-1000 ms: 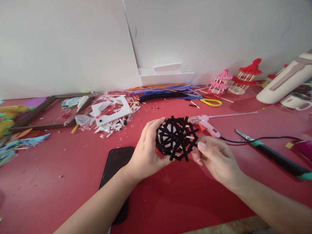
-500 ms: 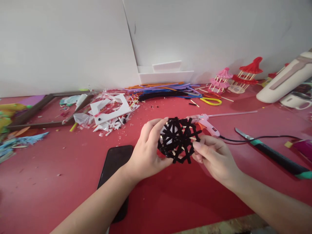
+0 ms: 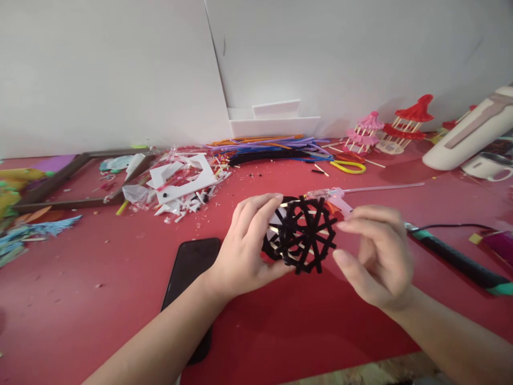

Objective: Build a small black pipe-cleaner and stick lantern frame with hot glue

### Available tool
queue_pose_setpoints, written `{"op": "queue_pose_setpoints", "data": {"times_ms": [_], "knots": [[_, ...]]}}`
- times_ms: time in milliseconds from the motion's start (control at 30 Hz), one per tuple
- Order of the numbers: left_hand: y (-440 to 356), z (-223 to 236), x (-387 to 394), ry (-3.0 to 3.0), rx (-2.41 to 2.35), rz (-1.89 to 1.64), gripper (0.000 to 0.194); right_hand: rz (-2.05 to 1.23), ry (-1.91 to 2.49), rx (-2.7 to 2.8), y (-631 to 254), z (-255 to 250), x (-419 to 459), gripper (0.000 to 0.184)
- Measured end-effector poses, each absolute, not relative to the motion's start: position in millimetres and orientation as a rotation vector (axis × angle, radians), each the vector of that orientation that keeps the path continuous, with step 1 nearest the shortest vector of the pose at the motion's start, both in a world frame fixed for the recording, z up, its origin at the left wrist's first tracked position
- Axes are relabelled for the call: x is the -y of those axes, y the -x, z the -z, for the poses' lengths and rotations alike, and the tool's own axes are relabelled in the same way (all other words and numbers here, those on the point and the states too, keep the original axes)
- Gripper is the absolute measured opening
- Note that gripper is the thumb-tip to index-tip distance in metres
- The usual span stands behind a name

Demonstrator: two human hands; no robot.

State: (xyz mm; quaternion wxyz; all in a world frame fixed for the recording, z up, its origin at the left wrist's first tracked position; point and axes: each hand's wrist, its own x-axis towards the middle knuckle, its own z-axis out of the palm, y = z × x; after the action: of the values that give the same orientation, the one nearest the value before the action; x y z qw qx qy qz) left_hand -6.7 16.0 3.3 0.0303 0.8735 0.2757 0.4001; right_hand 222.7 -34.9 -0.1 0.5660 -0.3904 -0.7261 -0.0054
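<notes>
**Black lattice (image 3: pixel 310 234) in my left hand (image 3: pixel 242 248), right hand (image 3: pixel 379 256) off to its side**

Head view, only one I've got. Lattice sits just right of center, up off the red table (image 3: pixel 260 331). Front face is a spoked wheel of black strips, bar ends poking past the rim; pale sticks and something whitish show behind it. Front face is turned toward me and a bit to the right.

Left: fingers curled over the top left, thumb under the bottom edge, firm hold on the lattice. Right: half open, fingers bent, clear gap between thumb and index, nothing in the grip. Index tip is right by the rim; can't tell if it touches. Thumb is apart from it.

Around the hands: black phone (image 3: pixel 190 267) flat at lower center-left, partly under my left forearm. Pink glue gun (image 3: pixel 340 202) just above my right fingers, handle partly hidden, clear rod (image 3: pixel 385 187) running right from it. Green-and-black cutter (image 3: pixel 460 259) at right, its tip end behind my right hand.

Back of table: pipe cleaners (image 3: pixel 264 143) piled top center, white scraps (image 3: pixel 188 184) left of them, brown frame (image 3: pixel 68 205) far left. Upper right: pink model (image 3: pixel 365 131), red model (image 3: pixel 412 117), tilted pale bottle (image 3: pixel 465 131), white cup (image 3: pixel 481 168) by the edge.
</notes>
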Motion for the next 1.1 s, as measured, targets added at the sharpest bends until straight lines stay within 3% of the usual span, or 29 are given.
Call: {"op": "queue_pose_setpoints", "data": {"times_ms": [67, 133, 467, 833, 967, 1100], "knots": [[4.9, -6.0, -13.7, -2.720, -0.835, -1.224, 0.082, 0.230, 0.893, 1.878, -226.2, -4.0, 35.8, 0.046], [3.6, -8.2, -11.8, -2.741, -0.808, -1.208, 0.081, 0.308, 0.873, 1.968, -228.1, -4.3, 36.7, 0.051], [3.8, -7.2, -10.0, -2.767, -0.750, -1.208, 0.081, 0.372, 0.831, 1.988, -223.0, -2.3, 35.7, 0.032], [4.7, -7.8, -10.0, -2.770, -0.729, -1.193, 0.080, 0.347, 0.824, 2.042, -222.1, -4.8, 35.0, 0.035], [4.9, -8.4, -8.5, -2.720, -0.736, -1.185, 0.082, 0.245, 0.807, 2.016, -223.0, -3.6, 35.3, 0.039], [5.0, -6.2, -10.6, -2.591, -0.779, -1.295, 0.083, -0.118, 0.811, 1.673, -223.8, 1.9, 31.6, 0.045]]}}
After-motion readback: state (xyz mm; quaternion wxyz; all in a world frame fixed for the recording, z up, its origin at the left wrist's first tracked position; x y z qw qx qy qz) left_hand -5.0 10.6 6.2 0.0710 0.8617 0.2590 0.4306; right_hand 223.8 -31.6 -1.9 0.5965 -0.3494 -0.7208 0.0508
